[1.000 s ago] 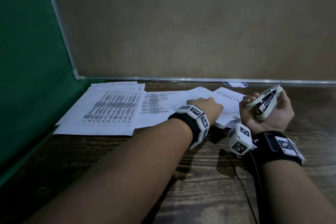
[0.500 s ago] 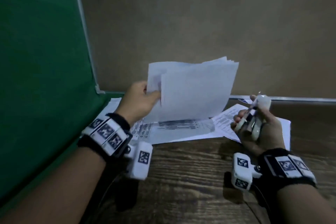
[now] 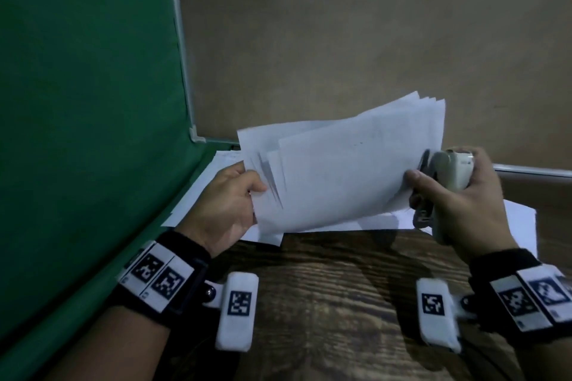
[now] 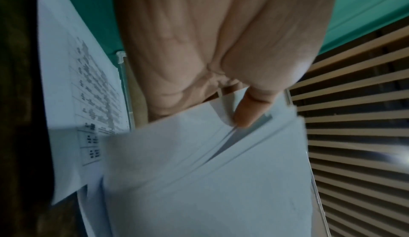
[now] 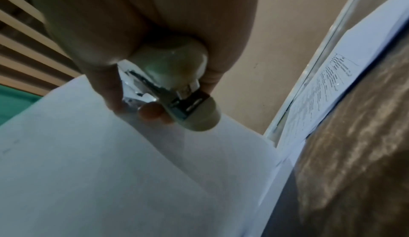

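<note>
Stack (image 3: 340, 176) is off the bench (image 3: 325, 288) now, held up tilted between both hands above the loose sheets (image 3: 523, 219) lying flat.

Left hand (image 3: 223, 204) pinches its left edge, thumb in front and fingers behind. The wrist view confirms the thumb tip is on the paper.

What changed:
- A second ago the stack lay flat under the left hand.
- Half a second ago the left hand alone had it raised.
- Now the right hand (image 3: 458, 207) has come across to the stack's right edge. Its fingers are curled round the stapler (image 3: 448, 173) and its thumb tip is against the paper.
- The stapler was well apart from the stack and now sits right at that edge. I can't tell whether the sheets are inside its mouth.

My read is that pickup is done and we're entering align-and-staple. The sheets fan out at the top right corner, so the stack isn't squared. Firing now would likely miss the back sheets or pin them crooked. I'd square the edges before closing the stapler.
</note>
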Demonstrator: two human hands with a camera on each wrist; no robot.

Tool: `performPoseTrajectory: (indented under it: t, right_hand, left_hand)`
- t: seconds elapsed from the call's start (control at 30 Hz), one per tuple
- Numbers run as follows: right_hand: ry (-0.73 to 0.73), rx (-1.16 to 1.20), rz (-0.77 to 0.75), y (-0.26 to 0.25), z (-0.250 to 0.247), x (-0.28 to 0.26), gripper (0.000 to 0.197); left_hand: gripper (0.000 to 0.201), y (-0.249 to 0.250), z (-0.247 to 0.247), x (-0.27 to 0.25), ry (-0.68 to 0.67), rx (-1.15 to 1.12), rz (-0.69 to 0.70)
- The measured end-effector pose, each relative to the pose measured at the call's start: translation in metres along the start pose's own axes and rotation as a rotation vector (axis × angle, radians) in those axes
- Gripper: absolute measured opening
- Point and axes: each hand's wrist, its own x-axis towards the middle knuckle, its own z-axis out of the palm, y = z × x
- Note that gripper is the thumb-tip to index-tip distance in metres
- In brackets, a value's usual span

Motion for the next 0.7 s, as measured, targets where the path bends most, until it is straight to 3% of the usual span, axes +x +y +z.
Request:
performPoseTrajectory:
  t: [0.13, 0.2, 0.27, 0.33, 0.47, 0.53, 0.6, 0.7]
  right_hand:
    - [0.030, -0.150, -0.092, -0.005, -0.008, 0.001, 0.049]
    - [0.004, -0.215, -0.151, -0.010, -0.011, 0.000, 0.048]
    - [-0.038, -0.255, -0.187, -0.013, -0.009, -0.003, 0.049]
    - [-0.074, -0.253, -0.213, -0.016, -0.004, -0.006, 0.049]
    - [-0.117, -0.229, -0.214, -0.016, 0.003, -0.010, 0.051]
    - [-0.096, -0.227, -0.226, -0.014, 0.006, -0.010, 0.051]
    - [-0.029, -0.264, -0.312, -0.015, 0.010, -0.011, 0.052]
    - [0.040, -0.168, -0.406, -0.020, 0.014, -0.014, 0.048]
  left_hand:
    - [0.043, 0.020, -0.009, -0.008, 0.021, 0.248, 0.220]
    - [0.063, 0.023, -0.005, -0.014, -0.017, 0.449, 0.334]
    - [0.084, 0.017, 0.005, -0.017, -0.043, 0.786, 0.376]
    - [0.090, 0.010, 0.015, -0.018, -0.058, 1.011, 0.398]
    - [0.058, 0.002, 0.021, -0.017, -0.155, 0.922, 0.302]
    - [0.046, 0.001, 0.021, -0.017, -0.142, 0.863, 0.287]
    - [0.048, 0.002, 0.021, -0.018, -0.093, 0.793, 0.292]
    - [0.072, 0.003, 0.016, -0.017, -0.072, 0.739, 0.302]
